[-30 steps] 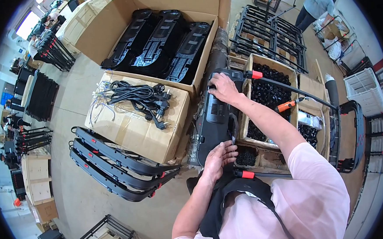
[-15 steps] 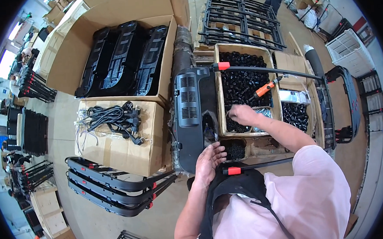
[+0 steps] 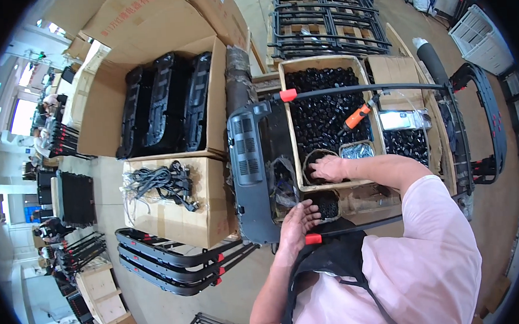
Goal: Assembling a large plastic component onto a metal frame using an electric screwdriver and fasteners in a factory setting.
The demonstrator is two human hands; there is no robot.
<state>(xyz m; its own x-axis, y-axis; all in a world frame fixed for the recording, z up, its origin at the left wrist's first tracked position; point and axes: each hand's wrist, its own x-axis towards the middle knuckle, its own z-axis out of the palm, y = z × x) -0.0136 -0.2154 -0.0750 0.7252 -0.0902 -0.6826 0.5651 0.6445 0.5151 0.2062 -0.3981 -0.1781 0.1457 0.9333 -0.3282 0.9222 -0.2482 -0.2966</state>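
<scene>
My right hand (image 3: 329,168) reaches into a small round tub (image 3: 310,160) of dark small parts in the corner of a wooden tray (image 3: 287,121). Its fingers are apart and touch the parts; the tips are partly hidden. Palm up, my left hand (image 3: 299,220) is open with loosely bent fingers and nothing visible in it. It is beside a small bin of black screw-like parts (image 3: 329,208). A black frame with a vented panel (image 3: 250,180) and red corner pieces (image 3: 289,95) lies across the work surface around the tray.
An orange power screwdriver (image 3: 358,118) rests over black knob-like parts (image 3: 321,107). Nearby are silvery packets (image 3: 357,150) and a phone-like device (image 3: 396,120). To the left, a carton (image 3: 95,121) holds black panels; coiled cables (image 3: 164,181) lie on another box. Stacked frames (image 3: 176,262) stand below.
My right hand has moved down into the small tub, its fingers spreading. My left hand has shifted slightly right. The whole view has also shifted with my head.
</scene>
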